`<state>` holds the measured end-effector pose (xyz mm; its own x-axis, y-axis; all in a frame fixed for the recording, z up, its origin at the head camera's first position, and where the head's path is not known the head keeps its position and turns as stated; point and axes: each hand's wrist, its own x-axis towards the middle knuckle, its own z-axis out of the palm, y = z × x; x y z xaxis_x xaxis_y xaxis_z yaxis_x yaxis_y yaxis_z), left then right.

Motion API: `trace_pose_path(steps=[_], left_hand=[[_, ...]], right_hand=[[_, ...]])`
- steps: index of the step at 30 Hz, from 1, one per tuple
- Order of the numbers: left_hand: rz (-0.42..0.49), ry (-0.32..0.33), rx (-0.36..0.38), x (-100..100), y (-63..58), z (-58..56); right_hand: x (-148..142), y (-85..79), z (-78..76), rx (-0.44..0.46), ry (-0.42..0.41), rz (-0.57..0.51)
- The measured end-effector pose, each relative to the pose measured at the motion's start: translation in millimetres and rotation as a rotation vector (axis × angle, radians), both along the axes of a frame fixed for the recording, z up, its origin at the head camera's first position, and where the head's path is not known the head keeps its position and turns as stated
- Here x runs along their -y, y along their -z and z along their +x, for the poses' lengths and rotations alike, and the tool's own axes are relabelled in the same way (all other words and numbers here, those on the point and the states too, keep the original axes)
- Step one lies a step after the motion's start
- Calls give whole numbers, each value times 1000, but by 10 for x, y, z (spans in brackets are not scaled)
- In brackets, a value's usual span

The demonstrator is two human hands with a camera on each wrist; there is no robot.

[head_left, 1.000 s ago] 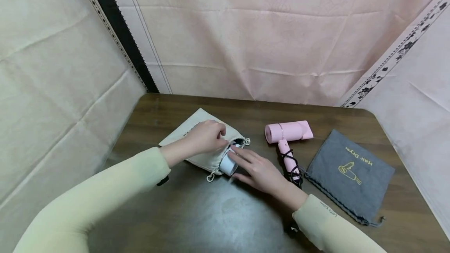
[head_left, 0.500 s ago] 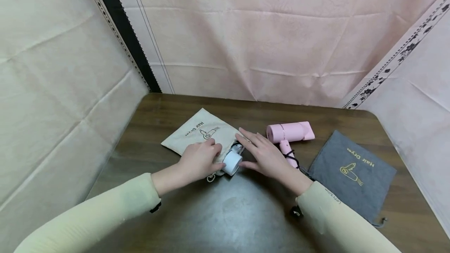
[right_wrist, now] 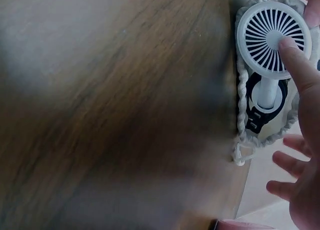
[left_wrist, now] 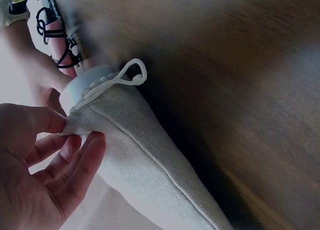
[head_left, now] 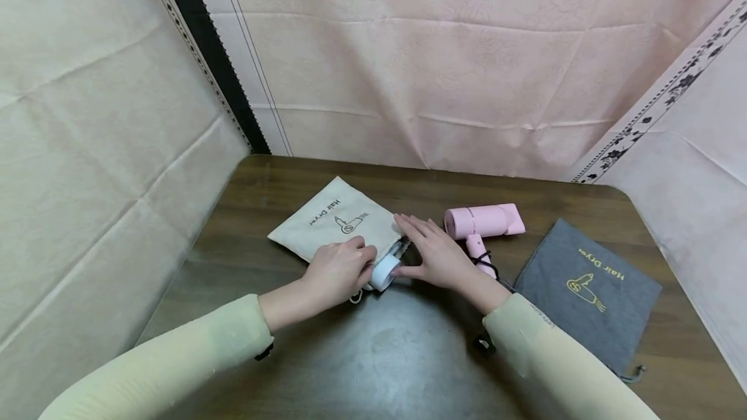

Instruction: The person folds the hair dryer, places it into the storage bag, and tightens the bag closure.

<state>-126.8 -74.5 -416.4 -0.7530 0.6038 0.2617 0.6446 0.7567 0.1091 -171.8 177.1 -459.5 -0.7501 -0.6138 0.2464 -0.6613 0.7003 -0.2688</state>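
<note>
A cream drawstring bag printed "Hair Dryer" lies on the table, and the round end of a white hair dryer sticks out of its mouth. The left hand pinches the bag's rim between thumb and fingers, as the left wrist view shows. With its thumb, the right hand presses on the dryer's slatted grille; its other fingers are extended by the far side of the bag's mouth. The dryer's handle and a black cord show inside the opening. The rest of the dryer is hidden in the bag.
A pink hair dryer, black cord wound round its handle, lies just beyond the right hand. Right of it, a dark grey drawstring bag lies flat. Pale cloth hangs behind the wooden table.
The left hand has moved from over the bag down to its near rim and grips it there. The right hand shifted slightly up, its thumb now on the end of the white hair dryer.
</note>
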Motion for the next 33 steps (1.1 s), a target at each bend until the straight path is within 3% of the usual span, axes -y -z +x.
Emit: trace_pose_path(steps=[8,17,26,33], left_hand=[[32,27,-2,27,14,25],[44,35,-7,88,61,17],[39,-27,-14,220,207,117],[23,-70,-59,337,315,262]], right_hand=[[124,36,-89,61,94,21],[210,45,-165,38,168,104],[-38,-27,-214,175,116,92],[-80,-100,-341,188,30,102]])
